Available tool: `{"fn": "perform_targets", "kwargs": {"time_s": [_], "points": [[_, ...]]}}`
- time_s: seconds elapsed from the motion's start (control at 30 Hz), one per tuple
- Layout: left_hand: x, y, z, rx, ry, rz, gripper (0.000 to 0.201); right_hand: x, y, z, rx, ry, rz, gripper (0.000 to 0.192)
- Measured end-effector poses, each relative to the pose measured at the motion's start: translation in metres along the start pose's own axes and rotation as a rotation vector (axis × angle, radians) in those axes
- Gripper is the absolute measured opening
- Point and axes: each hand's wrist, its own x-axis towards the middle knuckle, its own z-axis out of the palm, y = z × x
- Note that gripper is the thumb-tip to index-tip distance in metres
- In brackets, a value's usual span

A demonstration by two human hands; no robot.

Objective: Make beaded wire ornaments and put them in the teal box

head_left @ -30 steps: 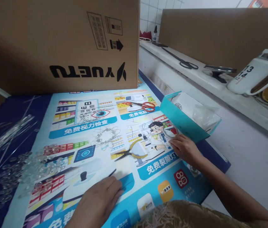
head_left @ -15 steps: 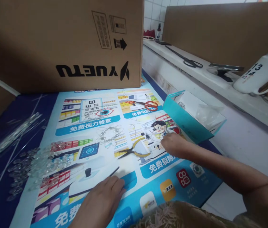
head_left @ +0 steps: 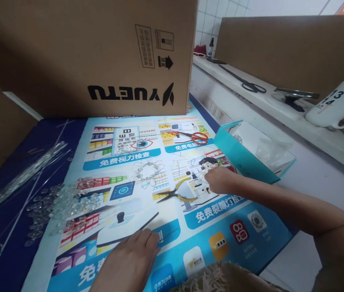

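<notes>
1. Head view: right hand (head_left: 220,181) reaching forward onto the printed poster (head_left: 245,202), fingers curled down onto its surface beside a thin wire loop (head_left: 225,163); whether anything is pinched between the fingertips cannot be told.
2. Left hand (head_left: 129,261) lying flat and relaxed near the poster's front edge, palm down, holding nothing, fingertips just beside a dark thin rod (head_left: 149,221).
3. Yellow-handled pliers (head_left: 174,194) lying on the poster between the two hands, just left of the right hand and much nearer to it than to the left; long axis roughly left to right, jaws pointing left, handles opening toward the right hand.
4. Farther out: a beaded wire piece (head_left: 146,172) just beyond the pliers, red-handled scissors (head_left: 194,136) behind, a teal box (head_left: 245,158) just beyond the right hand.
5. At the left: a heap of clear beads (head_left: 59,202) and a bundle of clear rods (head_left: 22,176); a big cardboard carton (head_left: 98,56) standing at the back.
</notes>
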Motion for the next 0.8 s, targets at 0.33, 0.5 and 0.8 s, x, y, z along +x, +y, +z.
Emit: {"fn": "perform_targets", "kwargs": {"time_s": [0.33, 0.5, 0.8], "points": [[-0.011, -0.022, -0.026, 0.142, 0.016, -0.088, 0.022, 0.028, -0.004, 0.001, 0.006, -0.054, -0.020, 0.024], [-0.009, -0.010, -0.021, 0.119, -0.008, -0.070, 0.021, 0.020, -0.007, -0.009, 0.033, -0.010, 0.024, 0.023], [-0.004, 0.002, -0.009, -0.004, 0.001, -0.046, 0.015, -0.011, -0.039, -0.023, 0.870, 0.263, -0.111, 0.008]]}}
